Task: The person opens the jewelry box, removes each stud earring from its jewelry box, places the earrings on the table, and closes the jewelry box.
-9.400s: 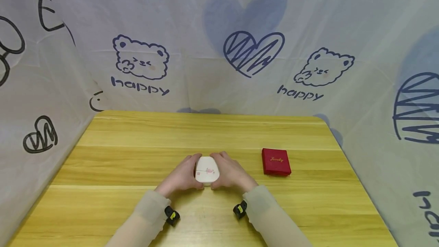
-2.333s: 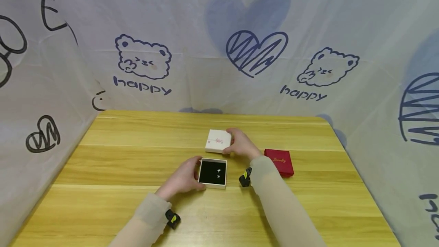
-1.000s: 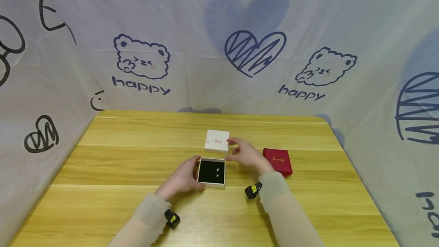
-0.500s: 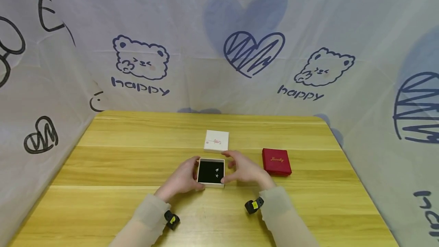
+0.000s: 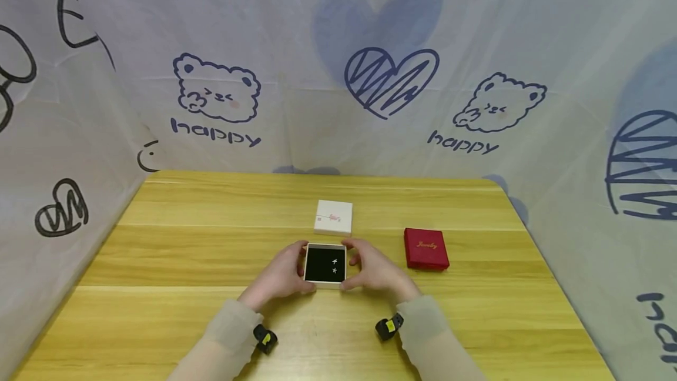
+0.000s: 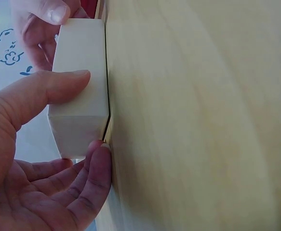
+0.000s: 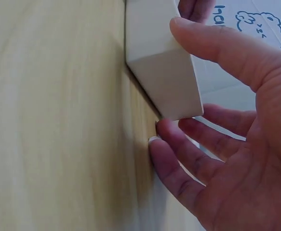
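The uncovered base of a white jewelry box sits near the middle of the table. Two small silver star earrings lie on its black lining, toward the right. My left hand grips the left side, its thumb flat along the front wall in the left wrist view, where the box wall shows plain white. On the opposite side, my right hand holds the box with thumb at the front corner and fingers round the right side. In the right wrist view the fingertips are low beside the box wall.
Just behind the base lies the white lid, printed with a pink flower, face up. A red box with gold lettering stands to the right. The wooden table is enclosed by white cloth with printed drawings.
The lid came off the base and was set down behind it by my right hand. That hand then let go and came back to the base's right side. My left hand kept its hold.
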### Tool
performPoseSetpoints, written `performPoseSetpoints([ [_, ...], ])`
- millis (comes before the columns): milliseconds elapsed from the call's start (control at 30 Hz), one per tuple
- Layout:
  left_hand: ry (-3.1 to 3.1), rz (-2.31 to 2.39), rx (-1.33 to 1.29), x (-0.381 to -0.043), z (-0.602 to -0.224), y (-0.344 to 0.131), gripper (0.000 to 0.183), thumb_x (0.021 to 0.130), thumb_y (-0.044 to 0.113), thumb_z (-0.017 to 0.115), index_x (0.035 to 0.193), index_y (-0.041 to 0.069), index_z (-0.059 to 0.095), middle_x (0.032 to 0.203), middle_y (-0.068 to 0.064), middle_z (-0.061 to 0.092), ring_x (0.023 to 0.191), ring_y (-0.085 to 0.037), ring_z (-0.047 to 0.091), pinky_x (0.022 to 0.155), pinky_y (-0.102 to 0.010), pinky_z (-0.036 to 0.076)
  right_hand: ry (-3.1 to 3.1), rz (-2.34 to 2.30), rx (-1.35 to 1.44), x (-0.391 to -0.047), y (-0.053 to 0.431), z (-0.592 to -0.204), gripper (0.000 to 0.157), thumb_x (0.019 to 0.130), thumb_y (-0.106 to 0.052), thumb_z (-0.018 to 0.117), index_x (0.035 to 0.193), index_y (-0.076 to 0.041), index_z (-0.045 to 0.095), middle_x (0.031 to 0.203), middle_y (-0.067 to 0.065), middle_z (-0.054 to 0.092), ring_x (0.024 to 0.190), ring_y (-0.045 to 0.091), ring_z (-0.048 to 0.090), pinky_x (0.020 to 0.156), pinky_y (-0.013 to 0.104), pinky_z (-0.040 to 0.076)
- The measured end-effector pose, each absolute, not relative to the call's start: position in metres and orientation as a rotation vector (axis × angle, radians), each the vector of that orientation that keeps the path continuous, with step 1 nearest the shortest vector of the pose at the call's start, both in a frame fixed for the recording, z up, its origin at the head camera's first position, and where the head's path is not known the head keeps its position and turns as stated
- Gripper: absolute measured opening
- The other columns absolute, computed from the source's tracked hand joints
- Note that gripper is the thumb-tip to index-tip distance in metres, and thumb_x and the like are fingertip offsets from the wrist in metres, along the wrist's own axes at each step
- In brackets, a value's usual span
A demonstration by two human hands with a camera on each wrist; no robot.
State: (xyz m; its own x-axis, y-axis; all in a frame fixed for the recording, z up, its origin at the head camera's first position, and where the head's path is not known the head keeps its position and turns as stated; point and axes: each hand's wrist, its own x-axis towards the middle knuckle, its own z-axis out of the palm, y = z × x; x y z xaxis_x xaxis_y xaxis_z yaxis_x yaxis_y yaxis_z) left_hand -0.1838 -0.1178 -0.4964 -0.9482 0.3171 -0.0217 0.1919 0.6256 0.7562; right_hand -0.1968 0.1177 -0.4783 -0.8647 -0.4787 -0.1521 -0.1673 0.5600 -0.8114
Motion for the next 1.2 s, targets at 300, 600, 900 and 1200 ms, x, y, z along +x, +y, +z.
performPoseSetpoints([
  [300,2.698,1.234,0.448,-0.184,-0.494,-0.118,0.094,0.059,0.005,0.090,0.138,-0.014,0.041,0.102,-0.011,0.059,0.070,-0.013,0.052,0.065,-0.031,0.046,2.380,-1.313,-0.486,-0.200,0.118,-0.487,0.090,0.067,-0.012,0.091,0.143,-0.005,0.043,0.123,0.011,0.054,0.107,0.030,0.053,0.090,0.045,0.045],
  [600,2.686,1.252,0.474,-0.184,-0.496,-0.120,0.096,0.060,0.007,0.090,0.139,-0.014,0.039,0.103,-0.012,0.059,0.070,-0.014,0.053,0.067,-0.031,0.047,2.317,-1.380,-0.478,-0.201,0.120,-0.492,0.089,0.068,-0.010,0.090,0.144,-0.007,0.043,0.120,0.011,0.055,0.106,0.029,0.053,0.086,0.041,0.045],
  [900,2.688,1.243,0.466,-0.183,-0.495,-0.121,0.097,0.063,0.016,0.091,0.140,-0.014,0.039,0.107,-0.014,0.061,0.077,-0.015,0.055,0.081,-0.038,0.048,2.299,-1.390,-0.462,-0.205,0.122,-0.499,0.089,0.068,-0.010,0.090,0.144,-0.010,0.044,0.114,0.010,0.057,0.103,0.028,0.053,0.075,0.035,0.046],
  [1200,2.662,1.354,0.388,-0.186,-0.479,-0.122,0.090,0.074,0.015,0.086,0.146,-0.007,0.036,0.123,-0.019,0.056,0.066,-0.013,0.055,0.058,-0.030,0.048,2.266,-1.430,-0.445,-0.204,0.122,-0.498,0.089,0.068,-0.008,0.090,0.144,-0.010,0.044,0.116,0.009,0.060,0.103,0.025,0.056,0.081,0.035,0.046],
])
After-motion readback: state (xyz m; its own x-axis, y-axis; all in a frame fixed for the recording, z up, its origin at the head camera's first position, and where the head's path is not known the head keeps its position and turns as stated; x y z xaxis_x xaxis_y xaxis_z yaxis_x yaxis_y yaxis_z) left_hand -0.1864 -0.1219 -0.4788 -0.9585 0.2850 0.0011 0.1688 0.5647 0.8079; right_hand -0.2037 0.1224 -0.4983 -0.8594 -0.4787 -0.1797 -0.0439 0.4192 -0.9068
